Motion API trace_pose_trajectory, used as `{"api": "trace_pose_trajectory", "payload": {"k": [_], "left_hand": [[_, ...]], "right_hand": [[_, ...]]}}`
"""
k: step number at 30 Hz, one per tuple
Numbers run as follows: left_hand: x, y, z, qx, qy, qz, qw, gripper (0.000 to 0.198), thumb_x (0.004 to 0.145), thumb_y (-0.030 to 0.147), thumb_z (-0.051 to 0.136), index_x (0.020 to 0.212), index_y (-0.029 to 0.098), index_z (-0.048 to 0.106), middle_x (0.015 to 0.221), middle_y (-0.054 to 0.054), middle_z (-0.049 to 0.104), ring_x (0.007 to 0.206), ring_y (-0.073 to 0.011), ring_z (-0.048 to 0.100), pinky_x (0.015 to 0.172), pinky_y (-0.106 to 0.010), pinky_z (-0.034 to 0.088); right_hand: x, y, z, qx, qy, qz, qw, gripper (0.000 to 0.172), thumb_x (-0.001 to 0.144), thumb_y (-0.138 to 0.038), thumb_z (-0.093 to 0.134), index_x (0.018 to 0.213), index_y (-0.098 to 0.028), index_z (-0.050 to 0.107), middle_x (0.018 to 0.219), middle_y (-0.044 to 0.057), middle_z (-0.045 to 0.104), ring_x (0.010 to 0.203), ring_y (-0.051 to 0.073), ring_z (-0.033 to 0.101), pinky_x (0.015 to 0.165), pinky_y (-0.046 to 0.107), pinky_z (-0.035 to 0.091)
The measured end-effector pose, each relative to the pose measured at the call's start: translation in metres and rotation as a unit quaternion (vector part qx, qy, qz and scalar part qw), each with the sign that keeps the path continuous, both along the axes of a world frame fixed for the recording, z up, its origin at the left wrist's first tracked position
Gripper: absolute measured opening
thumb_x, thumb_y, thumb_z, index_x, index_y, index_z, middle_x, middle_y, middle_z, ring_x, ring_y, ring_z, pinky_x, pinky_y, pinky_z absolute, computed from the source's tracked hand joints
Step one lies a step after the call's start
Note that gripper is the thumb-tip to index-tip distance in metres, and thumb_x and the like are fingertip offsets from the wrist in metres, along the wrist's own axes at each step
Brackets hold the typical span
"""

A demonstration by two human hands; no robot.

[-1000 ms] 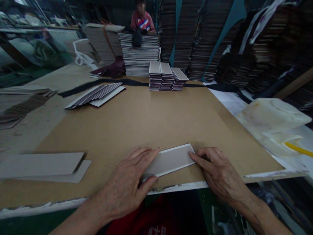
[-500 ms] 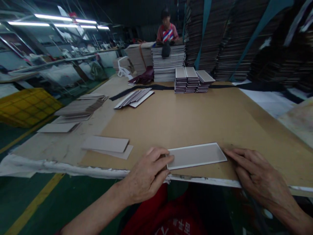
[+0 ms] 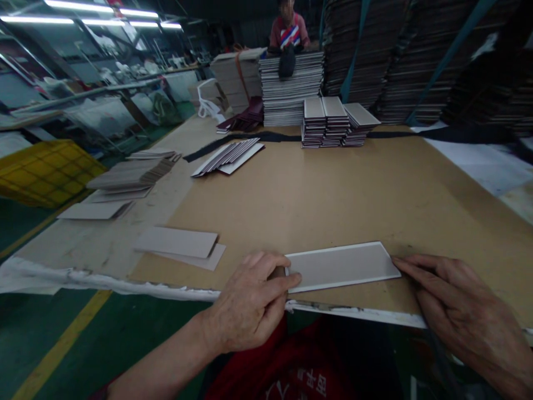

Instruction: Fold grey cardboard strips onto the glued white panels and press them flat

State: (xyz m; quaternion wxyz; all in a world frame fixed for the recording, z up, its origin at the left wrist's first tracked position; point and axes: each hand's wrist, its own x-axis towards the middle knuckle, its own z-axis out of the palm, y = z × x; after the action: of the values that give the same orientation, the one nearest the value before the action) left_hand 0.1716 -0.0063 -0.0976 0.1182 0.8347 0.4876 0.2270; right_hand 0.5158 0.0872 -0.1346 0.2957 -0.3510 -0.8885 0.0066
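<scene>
Grey card (image 3: pixel 341 266) flat | L hand (image 3: pixel 250 303) pinches left end, corner hidden | R hand (image 3: pixel 462 316) fingertips touch right end, no grasp

Surface: a wide brown board table (image 3: pixel 333 194), its near edge ragged and white.
Landmark: the white-bordered grey card (image 3: pixel 343 266), lying flat at the near edge.
Left of the card: two loose grey cards (image 3: pixel 179 247), overlapped, near it.
Further left and back: a fanned pile of grey boards (image 3: pixel 125 180) on the paler part of the table.
Beyond the card, mid-left: a slanted fan of white-edged cards (image 3: pixel 229 156).
Beyond the card, far side: three short neat stacks (image 3: pixel 333 122), side by side, on a black strip (image 3: pixel 416 135) that crosses the table.
Behind those: a tall stack of sheets (image 3: pixel 289 94).
</scene>
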Motion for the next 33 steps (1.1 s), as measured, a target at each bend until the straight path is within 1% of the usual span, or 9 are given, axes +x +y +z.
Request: {"api": "trace_pose_trajectory", "payload": {"k": [7,10,13,15,18,21,25,30,33], "left_hand": [[0.003,-0.001,0.000,-0.008,-0.003,0.009,1.000,0.041,0.085,0.008,0.052,0.122,0.021,0.062,0.124,-0.011,0.056,0.119,-0.0287,0.050,0.100,-0.050,0.042],[-0.002,0.004,0.005,-0.034,-0.044,0.015,0.998,0.034,0.091,0.015,0.052,0.123,0.023,0.060,0.125,-0.010,0.056,0.115,-0.0253,0.054,0.096,-0.045,0.047],[-0.002,0.020,0.014,-0.061,-0.061,0.043,0.995,0.037,0.096,0.029,0.053,0.133,0.023,0.053,0.132,-0.011,0.054,0.119,-0.0255,0.054,0.098,-0.044,0.048],[0.007,0.034,0.021,-0.082,-0.020,0.047,0.995,0.046,0.093,0.037,0.061,0.135,0.020,0.050,0.134,-0.012,0.055,0.121,-0.0282,0.052,0.102,-0.047,0.046],[0.028,0.051,0.032,-0.122,0.068,0.018,0.990,0.056,0.085,0.042,0.071,0.132,0.019,0.053,0.129,-0.011,0.058,0.119,-0.0301,0.051,0.103,-0.047,0.044],[0.045,0.061,0.040,-0.154,0.119,0.017,0.981,0.051,0.082,0.039,0.073,0.127,0.019,0.058,0.123,-0.011,0.058,0.114,-0.0292,0.052,0.098,-0.043,0.046],[0.052,0.073,0.045,-0.186,0.137,0.066,0.971,0.050,0.072,0.043,0.078,0.111,0.016,0.063,0.110,-0.009,0.060,0.105,-0.0276,0.056,0.090,-0.038,0.047],[0.051,0.087,0.044,-0.251,0.095,0.124,0.955,0.053,0.054,0.046,0.087,0.090,0.019,0.060,0.090,-0.004,0.063,0.083,-0.0241,0.059,0.067,-0.029,0.042],[0.047,0.089,0.046,-0.266,0.049,0.140,0.952,0.053,0.051,0.041,0.089,0.089,0.019,0.060,0.090,-0.004,0.063,0.083,-0.0250,0.059,0.065,-0.029,0.039]], "right_hand": [[0.000,0.000,-0.002,-0.021,0.012,-0.011,1.000,0.035,0.096,-0.022,0.045,0.127,-0.024,0.062,0.112,0.011,0.065,0.100,0.029,0.061,0.086,0.047,0.050],[0.003,-0.002,-0.006,-0.038,0.055,-0.059,0.996,0.034,0.098,-0.023,0.044,0.128,-0.023,0.061,0.118,0.009,0.064,0.106,0.027,0.063,0.090,0.043,0.051],[0.003,-0.004,-0.009,-0.033,0.107,-0.097,0.989,0.032,0.098,-0.021,0.045,0.125,-0.023,0.063,0.118,0.007,0.065,0.105,0.023,0.065,0.090,0.037,0.053],[0.001,-0.003,-0.011,-0.022,0.115,-0.098,0.988,0.031,0.098,-0.020,0.047,0.125,-0.022,0.063,0.118,0.007,0.065,0.106,0.022,0.065,0.091,0.036,0.053],[-0.002,-0.001,-0.014,-0.005,0.100,-0.090,0.991,0.031,0.098,-0.020,0.048,0.125,-0.020,0.063,0.119,0.009,0.067,0.108,0.022,0.064,0.096,0.038,0.052],[-0.004,0.001,-0.015,-0.007,0.112,-0.083,0.990,0.030,0.098,-0.022,0.049,0.124,-0.018,0.065,0.118,0.010,0.068,0.108,0.022,0.065,0.096,0.038,0.053],[-0.005,0.000,-0.014,-0.019,0.129,-0.085,0.988,0.029,0.097,-0.024,0.050,0.119,-0.018,0.069,0.115,0.010,0.070,0.106,0.023,0.066,0.093,0.039,0.055],[-0.007,-0.001,-0.014,-0.053,0.147,-0.087,0.984,0.029,0.095,-0.025,0.052,0.116,-0.021,0.072,0.115,0.009,0.071,0.106,0.024,0.067,0.094,0.041,0.055],[-0.007,0.000,-0.013,-0.072,0.171,-0.086,0.979,0.029,0.095,-0.028,0.052,0.114,-0.021,0.073,0.115,0.010,0.072,0.106,0.024,0.068,0.094,0.042,0.055]]}}
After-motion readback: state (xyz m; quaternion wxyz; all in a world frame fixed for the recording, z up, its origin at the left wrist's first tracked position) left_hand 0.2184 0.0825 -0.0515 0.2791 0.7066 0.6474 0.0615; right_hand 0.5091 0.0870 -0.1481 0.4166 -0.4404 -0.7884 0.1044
